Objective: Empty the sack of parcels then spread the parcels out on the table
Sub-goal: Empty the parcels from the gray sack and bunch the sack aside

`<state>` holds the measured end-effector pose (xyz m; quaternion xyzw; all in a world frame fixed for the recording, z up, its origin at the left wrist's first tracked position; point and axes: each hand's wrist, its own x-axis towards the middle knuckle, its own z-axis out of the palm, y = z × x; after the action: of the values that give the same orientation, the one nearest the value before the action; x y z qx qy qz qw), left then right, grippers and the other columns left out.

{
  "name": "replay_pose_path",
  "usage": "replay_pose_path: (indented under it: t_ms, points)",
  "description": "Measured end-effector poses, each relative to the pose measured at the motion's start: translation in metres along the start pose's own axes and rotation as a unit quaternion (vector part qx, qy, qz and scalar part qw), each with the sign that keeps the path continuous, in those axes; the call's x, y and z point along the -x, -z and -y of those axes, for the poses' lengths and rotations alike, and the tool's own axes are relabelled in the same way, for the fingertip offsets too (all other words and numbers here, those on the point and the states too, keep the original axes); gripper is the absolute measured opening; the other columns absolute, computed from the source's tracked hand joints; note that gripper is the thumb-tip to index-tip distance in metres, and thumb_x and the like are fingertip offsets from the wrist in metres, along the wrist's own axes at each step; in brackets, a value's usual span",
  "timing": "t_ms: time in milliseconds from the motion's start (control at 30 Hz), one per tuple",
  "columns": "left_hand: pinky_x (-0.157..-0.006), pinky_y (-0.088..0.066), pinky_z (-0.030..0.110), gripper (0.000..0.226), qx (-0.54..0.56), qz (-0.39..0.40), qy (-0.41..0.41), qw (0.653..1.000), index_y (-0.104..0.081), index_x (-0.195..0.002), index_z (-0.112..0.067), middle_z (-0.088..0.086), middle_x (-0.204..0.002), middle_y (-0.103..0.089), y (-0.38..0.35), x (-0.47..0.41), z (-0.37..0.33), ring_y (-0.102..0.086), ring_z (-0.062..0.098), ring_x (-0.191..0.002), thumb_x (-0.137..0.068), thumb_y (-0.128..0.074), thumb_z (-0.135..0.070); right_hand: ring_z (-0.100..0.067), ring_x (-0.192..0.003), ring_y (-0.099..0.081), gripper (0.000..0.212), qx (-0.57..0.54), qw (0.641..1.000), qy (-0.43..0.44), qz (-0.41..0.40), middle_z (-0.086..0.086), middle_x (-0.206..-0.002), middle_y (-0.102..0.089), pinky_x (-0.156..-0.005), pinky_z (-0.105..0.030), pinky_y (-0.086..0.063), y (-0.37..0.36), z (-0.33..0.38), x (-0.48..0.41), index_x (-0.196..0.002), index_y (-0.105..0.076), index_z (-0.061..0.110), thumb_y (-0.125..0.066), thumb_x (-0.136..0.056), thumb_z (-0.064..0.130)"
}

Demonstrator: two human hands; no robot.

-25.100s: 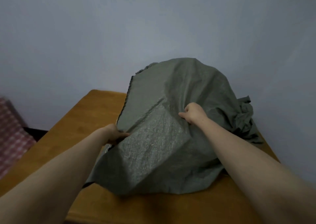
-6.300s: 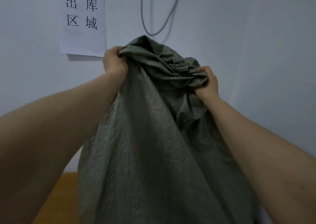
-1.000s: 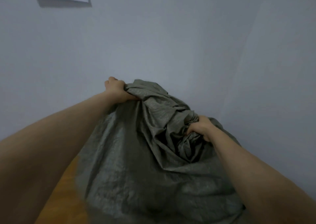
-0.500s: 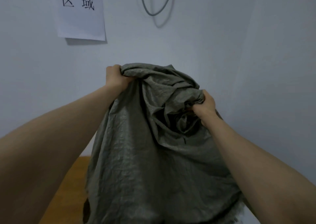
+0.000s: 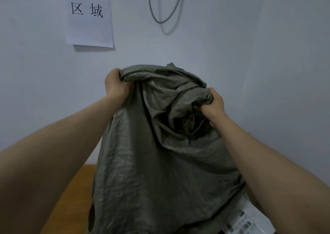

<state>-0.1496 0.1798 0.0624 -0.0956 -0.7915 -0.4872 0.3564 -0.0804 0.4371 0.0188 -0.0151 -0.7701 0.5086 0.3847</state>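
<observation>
A white parcel (image 5: 250,219) with a barcode label shows under the sack's lower right edge, above the wooden table (image 5: 71,194). The grey-green sack (image 5: 160,171) hangs with its long axis vertical. The left hand (image 5: 114,85) and right hand (image 5: 213,103) each clench bunched cloth at the raised end, the left one higher. Any remaining contents probably lie straight below both hands.

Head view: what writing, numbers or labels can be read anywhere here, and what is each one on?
"出库" above "区域": black characters on the paper sheet on the wall; the top row is clipped by the picture's edge.
Barcode and fine print on the parcel label, bottom right: too blurred to read.
The sack: no writing shows.
</observation>
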Motion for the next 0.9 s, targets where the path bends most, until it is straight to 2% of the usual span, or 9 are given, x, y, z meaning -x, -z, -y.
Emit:
replay_pose_path:
  t_ms: [100, 267, 400, 533, 633, 700, 733, 833, 900]
  points:
    - [-0.068, -0.03, 0.028, 0.021, 0.004, -0.043, -0.008, 0.999, -0.041, -0.069, -0.015, 0.013, -0.088, -0.052, 0.008, 0.002, -0.004, -0.052, 0.025, -0.087, -0.084, -0.056, -0.015, -0.015, -0.08, -0.055, 0.03, -0.023, 1.0, -0.011, 0.011, 0.004, -0.083, -0.06, -0.076, -0.024, -0.047, -0.007, 0.0, 0.002, -0.093, -0.056, 0.015, -0.072, -0.074, -0.001]
    - [-0.065, -0.028, 0.024, 0.013, 0.005, -0.047, 0.013, 0.999, -0.047, -0.082, -0.008, 0.008, -0.085, -0.05, 0.021, 0.013, 0.012, -0.045, 0.018, -0.081, -0.084, -0.058, -0.014, -0.016, -0.081, -0.055, 0.025, -0.021, 1.0, -0.011, 0.015, 0.003, -0.083, -0.059, -0.074, -0.023, -0.046, -0.022, 0.0, 0.011, -0.09, -0.055, 0.016, -0.07, -0.076, 0.001]
    - [-0.063, -0.028, 0.025, 0.013, 0.029, -0.088, -0.022, 0.995, -0.047, -0.082, -0.009, 0.009, -0.084, -0.051, 0.044, 0.001, -0.008, -0.045, 0.017, -0.079, -0.085, -0.057, -0.016, -0.007, -0.075, -0.051, 0.035, -0.077, 0.997, 0.03, -0.001, 0.004, -0.083, -0.057, -0.065, -0.01, -0.047, -0.026, 0.033, 0.004, -0.079, -0.051, 0.026, -0.072, -0.075, -0.001]
    - [-0.07, -0.04, 0.033, 0.017, 0.066, -0.09, -0.041, 0.993, -0.047, -0.087, -0.013, 0.003, -0.083, -0.054, 0.058, 0.002, -0.018, -0.048, 0.018, -0.08, -0.083, -0.061, -0.021, -0.003, -0.072, -0.052, 0.039, -0.102, 0.994, 0.046, -0.002, 0.006, -0.082, -0.058, -0.065, -0.01, -0.047, -0.022, 0.049, 0.012, -0.08, -0.05, 0.028, -0.075, -0.073, -0.001]
    - [-0.074, -0.043, 0.029, 0.031, 0.104, -0.053, -0.002, 0.993, -0.048, -0.1, -0.016, -0.005, -0.081, -0.054, 0.056, 0.021, 0.002, -0.053, 0.02, -0.082, -0.078, -0.069, -0.024, -0.006, -0.071, -0.051, 0.033, -0.074, 0.997, 0.007, 0.03, 0.008, -0.08, -0.057, -0.059, -0.005, -0.044, -0.02, 0.036, 0.029, -0.087, -0.053, 0.019, -0.074, -0.073, -0.002]
    - [-0.083, -0.046, 0.03, 0.054, 0.09, 0.001, 0.029, 0.996, -0.05, -0.119, -0.014, 0.003, -0.097, -0.059, 0.053, 0.034, 0.025, -0.058, 0.023, -0.092, -0.074, -0.073, -0.032, -0.011, -0.076, -0.053, 0.03, -0.017, 0.998, -0.02, 0.06, 0.006, -0.083, -0.058, -0.059, -0.009, -0.043, -0.02, 0.019, 0.041, -0.097, -0.055, 0.014, -0.072, -0.076, 0.001]
    - [-0.086, -0.045, 0.03, 0.062, 0.063, 0.037, 0.045, 0.996, -0.05, -0.124, -0.014, 0.007, -0.105, -0.06, 0.051, 0.04, 0.036, -0.058, 0.025, -0.099, -0.072, -0.073, -0.039, -0.014, -0.08, -0.054, 0.03, 0.019, 0.997, -0.035, 0.072, 0.003, -0.086, -0.058, -0.065, -0.013, -0.042, -0.02, 0.011, 0.046, -0.101, -0.056, 0.012, -0.072, -0.076, 0.004]
    - [-0.092, -0.048, 0.038, 0.07, -0.014, 0.155, 0.099, 0.983, -0.064, -0.098, -0.023, 0.014, -0.111, -0.06, 0.049, 0.059, 0.068, -0.056, 0.031, -0.11, -0.049, -0.062, -0.072, -0.022, -0.094, -0.059, 0.036, 0.095, 0.987, -0.068, 0.108, -0.006, -0.099, -0.062, -0.08, -0.024, -0.043, -0.02, -0.02, 0.056, -0.106, -0.057, 0.014, -0.071, -0.074, 0.007]
    - [-0.103, -0.041, 0.047, 0.076, -0.085, 0.219, 0.136, 0.962, -0.065, -0.101, -0.031, 0.012, -0.125, -0.05, 0.046, 0.074, 0.086, -0.048, 0.031, -0.122, -0.046, -0.064, -0.083, -0.028, -0.105, -0.057, 0.055, 0.162, 0.972, -0.091, 0.145, -0.014, -0.117, -0.056, -0.091, -0.029, -0.046, -0.021, -0.04, 0.062, -0.12, -0.053, 0.021, -0.072, -0.069, 0.012]
